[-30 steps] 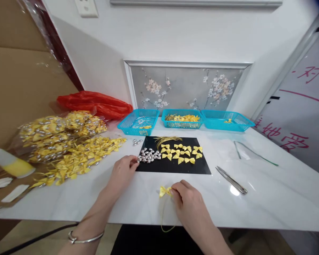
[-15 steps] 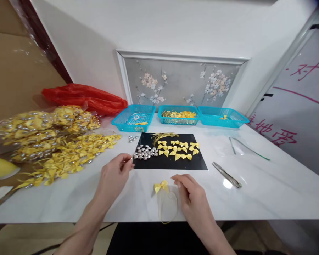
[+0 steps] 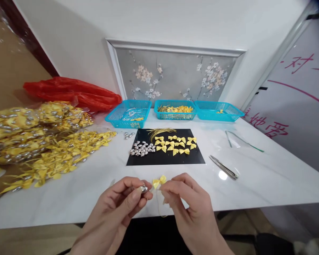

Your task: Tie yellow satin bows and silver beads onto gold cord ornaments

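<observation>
While the bead (image 3: 144, 189) gleams, the bow (image 3: 158, 182) looks yellow.

White table (image 3: 268, 177) carries (neatly) a black mat (image 3: 164, 160), tweezers (image 3: 223, 167).

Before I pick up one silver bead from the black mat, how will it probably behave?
It will likely be slippery, because the silver beads on the black mat look smooth and shiny. It may roll a little, as their shapes look rounded. It is probably stiff: the held bead pinched in the left hand shows no bending.
</observation>
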Demonstrator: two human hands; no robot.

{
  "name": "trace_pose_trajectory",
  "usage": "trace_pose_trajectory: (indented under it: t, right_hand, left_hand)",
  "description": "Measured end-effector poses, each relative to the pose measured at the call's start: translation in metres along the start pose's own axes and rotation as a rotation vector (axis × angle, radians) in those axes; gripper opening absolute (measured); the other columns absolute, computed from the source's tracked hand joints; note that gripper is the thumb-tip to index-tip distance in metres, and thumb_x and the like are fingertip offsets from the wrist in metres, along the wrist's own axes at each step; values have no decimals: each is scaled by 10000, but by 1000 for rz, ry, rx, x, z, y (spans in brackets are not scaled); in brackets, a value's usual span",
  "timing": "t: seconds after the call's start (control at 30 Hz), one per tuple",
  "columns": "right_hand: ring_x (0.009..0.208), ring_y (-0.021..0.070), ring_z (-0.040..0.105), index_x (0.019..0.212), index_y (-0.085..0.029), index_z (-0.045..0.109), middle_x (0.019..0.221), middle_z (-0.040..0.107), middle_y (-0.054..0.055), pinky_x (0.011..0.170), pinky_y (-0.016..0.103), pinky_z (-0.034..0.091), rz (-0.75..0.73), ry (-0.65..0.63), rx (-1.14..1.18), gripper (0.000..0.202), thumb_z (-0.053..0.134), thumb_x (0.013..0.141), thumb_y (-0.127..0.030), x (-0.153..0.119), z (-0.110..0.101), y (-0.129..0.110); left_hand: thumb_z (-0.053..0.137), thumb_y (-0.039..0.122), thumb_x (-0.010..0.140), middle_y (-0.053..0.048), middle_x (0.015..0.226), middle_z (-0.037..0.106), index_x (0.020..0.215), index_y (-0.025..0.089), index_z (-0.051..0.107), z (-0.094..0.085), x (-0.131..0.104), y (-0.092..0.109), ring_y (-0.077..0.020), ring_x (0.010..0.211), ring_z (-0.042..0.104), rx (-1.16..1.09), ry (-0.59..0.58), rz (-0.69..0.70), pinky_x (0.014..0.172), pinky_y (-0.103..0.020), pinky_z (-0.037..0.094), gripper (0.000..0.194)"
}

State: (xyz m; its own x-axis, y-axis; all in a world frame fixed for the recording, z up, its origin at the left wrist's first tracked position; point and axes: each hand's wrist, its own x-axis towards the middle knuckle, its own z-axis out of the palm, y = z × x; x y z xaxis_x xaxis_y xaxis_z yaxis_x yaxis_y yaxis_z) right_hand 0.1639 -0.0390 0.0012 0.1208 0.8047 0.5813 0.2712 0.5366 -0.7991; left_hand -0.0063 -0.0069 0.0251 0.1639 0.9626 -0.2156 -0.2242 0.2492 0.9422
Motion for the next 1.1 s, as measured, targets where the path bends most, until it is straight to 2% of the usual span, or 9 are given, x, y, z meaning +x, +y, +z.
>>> trace_pose_trajectory:
  t: [0.13,0.27,0.47,0.53,0.67,0.73,0.93,1.03,1.1]
  right_hand:
    - [661,108,545,903,-170,679,772,554,13,585,202,456,-49,-3,-33,186,542,928,-47,-3,4,0]
    - [641,89,511,911,-165,668,776,526,2,576,186,429,-49,-40,-11,179,541,926,-40,-6,5,0]
    - [663,94,532,906,-184,652,790,555,0,594,193,425,-1,-20,10,152,536,953,-97,-7,8,3]
    - [667,97,534,883,-196,628,781,568,-10,605,196,424,77,-32,74,135,538,951,-122,-9,8,4]
    - [624,98,504,941,-217,590,721,572,-40,577,196,416,366,-90,323,17,575,935,-212,-14,8,7]
    - [606,95,495,1014,-224,602,696,575,-50,569,192,409,443,-113,379,91,599,923,-233,-16,8,9]
    - [668,94,596,1083,-249,658,769,662,-33,619,173,464,419,-110,393,195,624,900,-189,-18,13,15]
    - [627,88,595,1052,-237,682,760,674,-27,586,163,487,424,-86,441,160,637,902,-205,-17,15,16]
    - [586,86,588,1043,-224,700,746,674,-20,550,161,502,455,-76,485,146,643,910,-238,-16,15,16]
  left_hand:
    - [876,358,700,-13,907,763,794,229,785,2,-4,-2,-133,821,696,80,17,59,737,-139,572,184]
    - [892,367,671,-4,899,771,775,246,781,5,-4,-7,-146,870,697,106,41,119,774,-142,570,194]
    - [854,349,723,15,921,791,854,296,806,-1,-3,-18,-156,912,725,195,-36,154,827,-147,575,149]
    - [832,340,754,19,938,799,869,310,814,-3,-4,-20,-157,922,730,222,-68,159,838,-148,573,120]
    - [802,345,788,28,928,807,873,328,821,-2,-4,-22,-155,899,736,235,-120,186,812,-146,576,88]
    - [783,364,808,22,940,809,890,323,822,0,-3,-23,-165,919,736,242,-133,187,821,-158,578,100]
    - [688,372,894,13,993,806,969,308,804,3,0,-26,-175,906,740,249,-182,173,809,-199,598,153]
    - [661,325,907,15,962,807,962,303,803,6,1,-22,-170,872,749,360,-198,243,778,-188,602,154]
    - [642,265,906,16,954,806,955,306,801,8,1,-19,-163,827,757,464,-193,343,736,-179,608,171]
